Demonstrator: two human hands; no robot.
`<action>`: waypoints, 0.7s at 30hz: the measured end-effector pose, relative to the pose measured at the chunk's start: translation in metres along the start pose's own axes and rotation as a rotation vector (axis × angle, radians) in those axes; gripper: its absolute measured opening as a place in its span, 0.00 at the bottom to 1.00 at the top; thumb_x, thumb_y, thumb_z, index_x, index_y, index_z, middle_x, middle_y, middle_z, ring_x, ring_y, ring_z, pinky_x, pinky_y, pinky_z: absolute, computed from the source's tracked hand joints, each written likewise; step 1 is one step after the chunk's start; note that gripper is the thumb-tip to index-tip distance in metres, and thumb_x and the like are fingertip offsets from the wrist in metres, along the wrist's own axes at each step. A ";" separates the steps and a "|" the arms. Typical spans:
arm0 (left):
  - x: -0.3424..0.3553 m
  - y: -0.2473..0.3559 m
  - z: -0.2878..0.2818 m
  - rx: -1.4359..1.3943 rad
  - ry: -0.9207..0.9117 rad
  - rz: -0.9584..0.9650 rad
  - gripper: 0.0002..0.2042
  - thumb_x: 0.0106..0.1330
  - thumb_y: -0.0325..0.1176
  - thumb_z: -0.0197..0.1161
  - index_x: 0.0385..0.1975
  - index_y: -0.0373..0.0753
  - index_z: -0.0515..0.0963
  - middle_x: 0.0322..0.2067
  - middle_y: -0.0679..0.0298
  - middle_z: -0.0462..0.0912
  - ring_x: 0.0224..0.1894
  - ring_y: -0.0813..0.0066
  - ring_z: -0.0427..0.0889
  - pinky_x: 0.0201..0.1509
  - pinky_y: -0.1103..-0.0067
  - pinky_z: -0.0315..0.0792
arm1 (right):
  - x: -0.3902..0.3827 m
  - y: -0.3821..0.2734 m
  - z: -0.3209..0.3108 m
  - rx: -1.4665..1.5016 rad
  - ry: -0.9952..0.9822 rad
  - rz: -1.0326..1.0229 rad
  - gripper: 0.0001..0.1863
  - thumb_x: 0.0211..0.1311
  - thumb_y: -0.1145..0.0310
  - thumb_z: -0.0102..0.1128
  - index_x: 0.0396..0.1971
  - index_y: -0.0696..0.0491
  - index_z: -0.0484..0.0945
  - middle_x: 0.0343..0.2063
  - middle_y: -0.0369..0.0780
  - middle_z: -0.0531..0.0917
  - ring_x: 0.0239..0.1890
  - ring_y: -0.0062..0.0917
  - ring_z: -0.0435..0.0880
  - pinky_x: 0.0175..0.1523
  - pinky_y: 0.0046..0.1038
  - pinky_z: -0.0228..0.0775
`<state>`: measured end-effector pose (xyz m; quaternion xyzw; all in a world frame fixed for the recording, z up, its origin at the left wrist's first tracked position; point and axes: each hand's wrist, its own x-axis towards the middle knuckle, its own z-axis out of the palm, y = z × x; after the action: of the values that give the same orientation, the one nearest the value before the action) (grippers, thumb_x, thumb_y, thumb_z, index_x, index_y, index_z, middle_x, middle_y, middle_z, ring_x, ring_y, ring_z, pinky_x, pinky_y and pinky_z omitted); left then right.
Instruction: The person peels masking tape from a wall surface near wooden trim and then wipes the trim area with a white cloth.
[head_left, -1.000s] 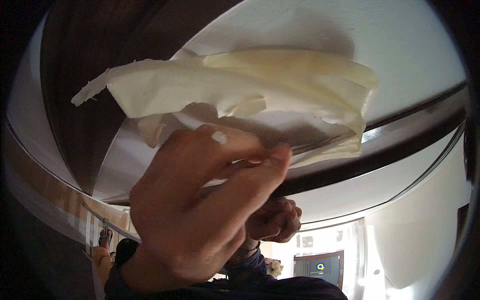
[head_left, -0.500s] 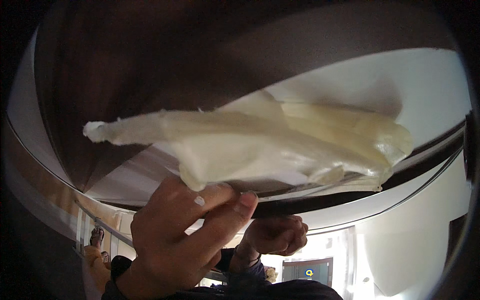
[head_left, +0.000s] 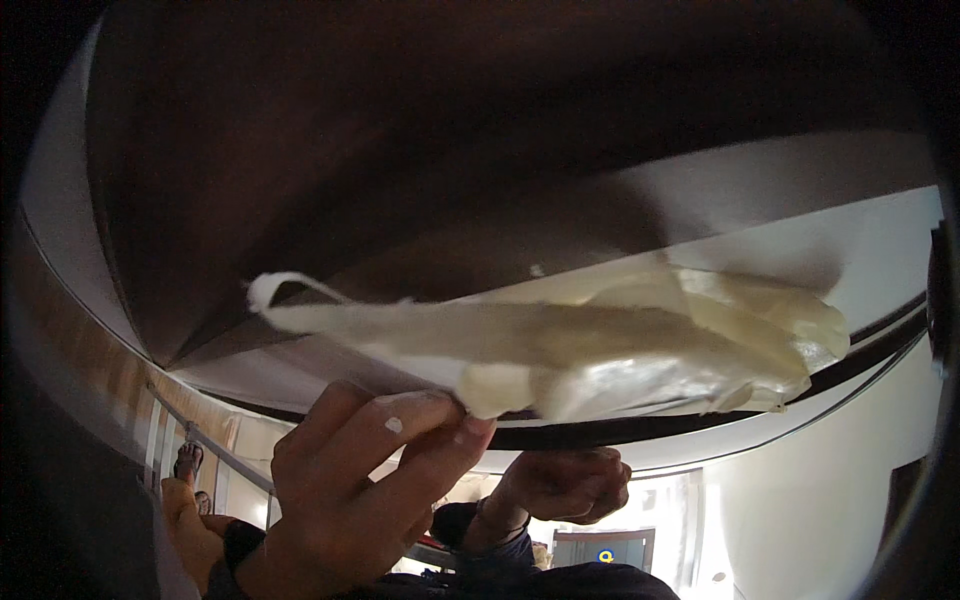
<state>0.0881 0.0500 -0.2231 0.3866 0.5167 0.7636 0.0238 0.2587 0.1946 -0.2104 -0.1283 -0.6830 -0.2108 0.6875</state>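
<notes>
A crumpled, cream-coloured, partly see-through strip of film (head_left: 640, 345) stretches across the middle, under a dark brown surface. Its left end curls into a thin white loop. My left hand (head_left: 360, 480) pinches a folded lower corner of this strip between thumb and finger. A small white spot shows on one of its fingers. Lower and to the right, my right hand (head_left: 565, 485) is closed, fingers curled in, just below a dark edge (head_left: 590, 432). Whatever it may hold is hidden.
A dark brown panel (head_left: 400, 170) fills the upper part, with a pale band (head_left: 800, 200) at right. Lower left, a railing (head_left: 225, 455) stands near another person's foot (head_left: 188, 460). A white wall (head_left: 800, 480) and a bright opening (head_left: 685, 510) lie lower right.
The film strip has shifted right and down in the picture, and its left end has curled into a loop. My left thumb and finger have closed on its lower corner.
</notes>
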 end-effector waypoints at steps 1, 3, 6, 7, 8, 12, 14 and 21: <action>0.000 -0.005 0.002 0.011 0.006 -0.010 0.17 0.54 0.17 0.66 0.42 0.44 0.85 0.36 0.59 0.85 0.36 0.67 0.84 0.37 0.73 0.74 | -0.004 0.003 -0.003 0.013 0.001 0.002 0.03 0.65 0.76 0.55 0.35 0.54 0.70 0.30 0.38 0.71 0.33 0.24 0.74 0.42 0.25 0.72; 0.003 -0.010 0.008 0.009 0.031 0.121 0.08 0.56 0.25 0.70 0.36 0.36 0.86 0.32 0.63 0.84 0.31 0.77 0.81 0.25 0.82 0.74 | 0.001 0.009 -0.011 -0.003 0.012 -0.010 0.04 0.66 0.77 0.55 0.38 0.55 0.70 0.33 0.39 0.72 0.35 0.25 0.75 0.43 0.27 0.74; 0.002 -0.014 0.004 0.016 0.003 0.135 0.09 0.56 0.23 0.69 0.37 0.35 0.85 0.33 0.63 0.84 0.32 0.76 0.81 0.27 0.81 0.75 | -0.003 0.019 -0.021 0.009 0.007 -0.013 0.07 0.67 0.78 0.56 0.42 0.55 0.70 0.36 0.41 0.73 0.38 0.27 0.76 0.46 0.29 0.76; 0.001 -0.014 0.002 0.025 0.006 0.127 0.09 0.56 0.23 0.69 0.37 0.35 0.85 0.33 0.63 0.84 0.32 0.76 0.81 0.27 0.81 0.75 | -0.004 0.024 -0.025 -0.028 -0.013 -0.039 0.08 0.67 0.79 0.56 0.44 0.56 0.70 0.37 0.42 0.73 0.39 0.28 0.77 0.47 0.29 0.76; -0.001 -0.014 0.000 0.029 0.010 0.108 0.09 0.56 0.23 0.69 0.38 0.35 0.85 0.33 0.63 0.84 0.32 0.75 0.81 0.27 0.80 0.76 | -0.005 0.028 -0.029 -0.127 -0.058 -0.105 0.10 0.67 0.79 0.56 0.45 0.56 0.71 0.38 0.43 0.74 0.40 0.29 0.77 0.48 0.30 0.77; -0.008 -0.019 -0.003 0.021 0.049 0.102 0.09 0.58 0.23 0.68 0.39 0.36 0.86 0.33 0.62 0.84 0.32 0.74 0.81 0.28 0.79 0.77 | -0.007 0.013 -0.014 0.089 0.148 -0.047 0.16 0.64 0.85 0.59 0.50 0.62 0.71 0.42 0.52 0.76 0.39 0.35 0.80 0.37 0.31 0.80; -0.009 -0.024 0.000 0.004 0.038 0.103 0.09 0.58 0.24 0.68 0.39 0.36 0.86 0.34 0.62 0.84 0.32 0.75 0.81 0.28 0.79 0.77 | -0.006 0.008 -0.009 0.314 0.281 0.121 0.15 0.65 0.85 0.59 0.50 0.62 0.71 0.42 0.52 0.76 0.38 0.35 0.80 0.37 0.31 0.80; -0.017 -0.030 -0.002 0.016 0.049 0.101 0.10 0.59 0.25 0.69 0.41 0.39 0.85 0.36 0.65 0.83 0.32 0.78 0.79 0.27 0.81 0.75 | 0.003 0.037 -0.026 -0.262 -0.087 -0.396 0.13 0.66 0.86 0.55 0.49 0.60 0.72 0.42 0.51 0.76 0.38 0.34 0.80 0.38 0.30 0.81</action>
<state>0.0878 0.0551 -0.2569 0.3934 0.5030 0.7689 -0.0308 0.2992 0.2147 -0.2046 -0.0888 -0.6907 -0.4224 0.5803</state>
